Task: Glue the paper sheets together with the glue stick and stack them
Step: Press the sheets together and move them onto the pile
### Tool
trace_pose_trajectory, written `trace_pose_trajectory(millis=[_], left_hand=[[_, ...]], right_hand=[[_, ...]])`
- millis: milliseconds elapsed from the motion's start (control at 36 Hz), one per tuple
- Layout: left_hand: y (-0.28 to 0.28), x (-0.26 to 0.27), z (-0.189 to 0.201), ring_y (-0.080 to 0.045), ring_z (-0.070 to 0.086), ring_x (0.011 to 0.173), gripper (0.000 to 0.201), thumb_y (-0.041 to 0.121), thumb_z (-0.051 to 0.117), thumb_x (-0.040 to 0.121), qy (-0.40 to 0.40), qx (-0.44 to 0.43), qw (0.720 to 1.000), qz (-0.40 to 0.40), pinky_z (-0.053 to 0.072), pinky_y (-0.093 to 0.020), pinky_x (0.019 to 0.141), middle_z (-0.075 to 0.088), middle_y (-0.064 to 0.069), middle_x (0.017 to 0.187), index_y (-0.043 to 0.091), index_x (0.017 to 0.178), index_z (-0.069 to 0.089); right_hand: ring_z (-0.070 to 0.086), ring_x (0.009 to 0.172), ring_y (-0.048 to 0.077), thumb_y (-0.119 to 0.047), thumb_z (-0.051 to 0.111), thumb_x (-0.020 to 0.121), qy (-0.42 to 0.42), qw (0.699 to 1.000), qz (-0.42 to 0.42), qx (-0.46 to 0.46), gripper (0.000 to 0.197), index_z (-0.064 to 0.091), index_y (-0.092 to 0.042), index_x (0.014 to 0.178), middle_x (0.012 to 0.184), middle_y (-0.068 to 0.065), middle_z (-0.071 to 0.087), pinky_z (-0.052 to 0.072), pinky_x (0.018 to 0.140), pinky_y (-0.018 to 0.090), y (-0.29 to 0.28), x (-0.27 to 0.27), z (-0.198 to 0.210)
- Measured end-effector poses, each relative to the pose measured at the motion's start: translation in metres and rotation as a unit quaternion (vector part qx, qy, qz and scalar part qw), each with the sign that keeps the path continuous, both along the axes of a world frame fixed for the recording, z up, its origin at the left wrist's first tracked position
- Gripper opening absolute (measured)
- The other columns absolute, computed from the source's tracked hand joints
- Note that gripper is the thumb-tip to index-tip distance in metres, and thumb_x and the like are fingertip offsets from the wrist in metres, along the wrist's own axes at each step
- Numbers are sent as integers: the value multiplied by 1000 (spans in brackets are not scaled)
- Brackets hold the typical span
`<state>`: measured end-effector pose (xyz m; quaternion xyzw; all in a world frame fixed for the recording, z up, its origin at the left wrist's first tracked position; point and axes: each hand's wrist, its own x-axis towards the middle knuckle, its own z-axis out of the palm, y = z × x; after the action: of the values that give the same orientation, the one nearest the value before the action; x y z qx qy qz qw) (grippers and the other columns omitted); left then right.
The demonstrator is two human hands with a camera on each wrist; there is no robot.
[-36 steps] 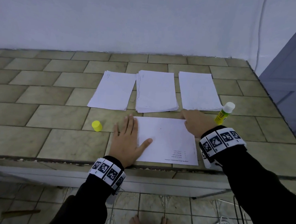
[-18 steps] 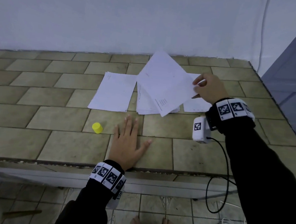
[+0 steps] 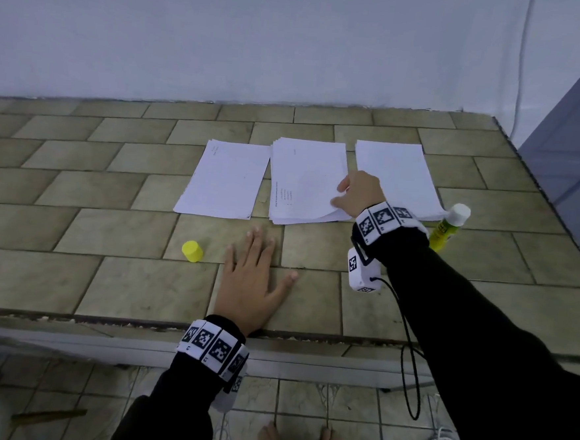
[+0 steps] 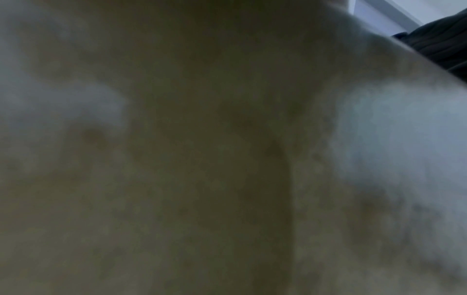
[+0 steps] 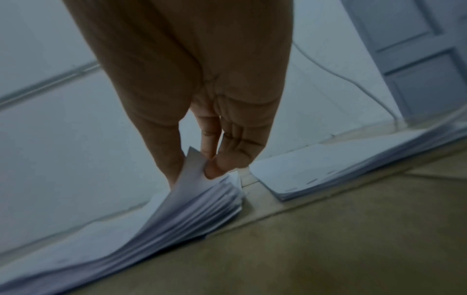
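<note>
Three lots of white paper lie side by side on the tiled counter: a left pile [image 3: 224, 179], a thick middle stack [image 3: 303, 181] and a right pile [image 3: 396, 179]. My right hand [image 3: 354, 193] pinches the near right corner of the top sheet [image 5: 192, 173] on the middle stack [image 5: 177, 211], thumb against fingers, and the corner is lifted. The glue stick [image 3: 449, 227], yellow with a white end, stands uncapped just right of my right wrist. Its yellow cap [image 3: 192, 250] lies left of my left hand [image 3: 255, 272], which rests flat on the bare tiles, fingers spread. The left wrist view is dark and blurred.
The counter's front edge [image 3: 274, 332] runs just below my left wrist, its right edge [image 3: 540, 199] past the glue stick. A wall stands behind the papers. A black cable [image 3: 412, 366] hangs from my right wrist over the front edge. Bare feet and a white cord show on the floor.
My right hand lifted the sheet from in front of me, carried it back and laid it on the middle stack, still pinching its corner. The left hand stayed flat on the tiles.
</note>
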<state>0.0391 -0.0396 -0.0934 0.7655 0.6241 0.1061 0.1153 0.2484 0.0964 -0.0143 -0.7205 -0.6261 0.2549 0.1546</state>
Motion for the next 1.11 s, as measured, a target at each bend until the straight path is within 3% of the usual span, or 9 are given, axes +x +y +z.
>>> trace_pose_trajectory(millis=[222, 361, 472, 556, 722, 861, 944, 1028, 1111], left_hand=[[0, 0, -1, -12, -8, 152, 109, 84, -11, 78, -1, 3, 1000, 0, -11, -42, 121, 4, -1, 166, 16, 157, 21], [1, 0, -2, -13, -4, 152, 109, 84, -10, 78, -3, 11, 1000, 1, -10, -41, 121, 9, -1, 165, 17, 156, 24], [1, 0, -3, -13, -4, 152, 107, 84, -10, 78, -2, 10, 1000, 1, -9, -41, 121, 9, -1, 165, 17, 156, 22], [1, -1, -3, -13, -5, 152, 101, 81, -2, 82, -4, 9, 1000, 3, -9, -41, 121, 7, 0, 166, 18, 157, 21], [1, -1, -3, -12, -3, 152, 92, 75, 8, 85, -22, 13, 1000, 5, -8, -41, 122, 11, 0, 165, 19, 156, 25], [4, -7, 6, -14, 10, 151, 88, 72, 17, 86, -142, 7, 990, 22, 7, -42, 123, 27, -2, 161, 15, 148, 41], [7, -11, 28, -17, 25, 147, 76, 65, 33, 91, -206, 10, 978, 33, 22, -32, 117, 42, -4, 152, 12, 143, 47], [15, -16, 58, -18, 46, 132, 57, 50, 44, 93, -212, 48, 976, 29, 35, -29, 106, 58, -3, 136, 14, 136, 55], [30, -25, 86, -16, 50, 128, 50, 47, 49, 98, -200, 53, 978, 42, 41, -36, 106, 58, 2, 136, 15, 136, 55]], right_hand=[[59, 92, 27, -18, 65, 87, -104, 994, 36, -28, 33, 58, 0, 115, 113, 15, 62, 48, 77, 31, -3, -7, -10], [42, 116, 30, -27, 59, 89, -216, 974, 60, 36, 32, 54, -12, 117, 126, 13, 43, 42, 88, 37, -5, -16, -15], [43, 114, 28, -22, 55, 93, -185, 958, 175, 132, 22, 58, -15, 114, 121, 10, 47, 44, 92, 39, -10, -26, -14], [44, 115, 25, -17, 51, 95, -182, 950, 232, 102, 19, 60, -18, 112, 120, 8, 49, 43, 89, 35, -17, -33, -18], [44, 116, 25, -11, 45, 96, -190, 949, 244, 60, 28, 53, -20, 121, 125, 8, 46, 42, 89, 35, -27, -32, -23], [42, 118, 25, -7, 42, 95, -173, 951, 251, 48, 36, 50, -19, 129, 130, 8, 45, 41, 92, 36, -32, -29, -22], [44, 120, 25, -9, 42, 97, -151, 954, 250, 70, 35, 50, -16, 130, 133, 9, 45, 41, 96, 38, -36, -25, -18], [45, 122, 23, -14, 44, 98, -125, 954, 241, 127, 32, 52, -17, 129, 134, 5, 47, 39, 100, 40, -41, -16, -8], [46, 122, 22, -15, 48, 96, -74, 955, 209, 195, 29, 56, -17, 125, 133, 3, 50, 37, 99, 37, -51, -3, 3]])
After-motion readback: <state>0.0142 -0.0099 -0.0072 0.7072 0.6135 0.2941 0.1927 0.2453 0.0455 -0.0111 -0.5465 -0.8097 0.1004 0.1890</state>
